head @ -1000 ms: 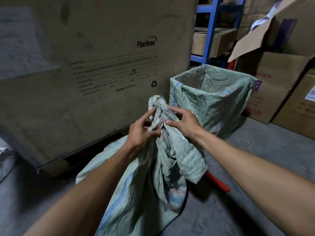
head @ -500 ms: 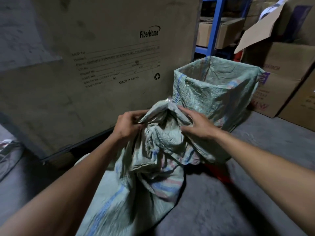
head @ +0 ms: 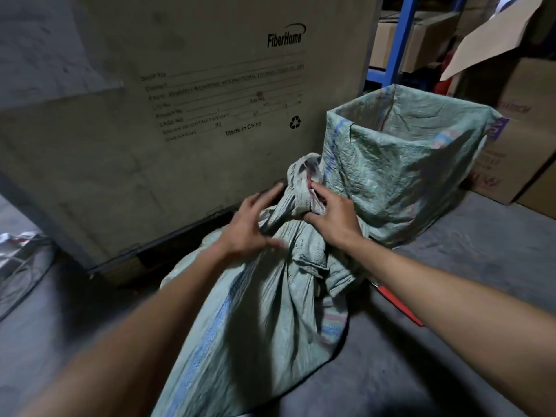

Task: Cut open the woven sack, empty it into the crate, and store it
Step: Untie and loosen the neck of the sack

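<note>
Sack (head: 255, 320) lies near me, knotted shut; my right hand (head: 334, 218) pinches its knot, left hand (head: 249, 224) spread wide beside it.

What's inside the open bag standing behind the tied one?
Only the crinkly inner walls of the open bag show. Its bottom is hidden by the front wall, so any contents can't be seen.

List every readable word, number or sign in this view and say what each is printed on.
"FiberHome": large crate, upper right.
"SHIP TO": the same crate's form.
"CASE NO": same form.
"Made in China": below the form.
Recycling symbol: beside it.
Other form lines and their numbers: too blurred.
Red print on the cardboard boxes at right: unreadable.
</note>
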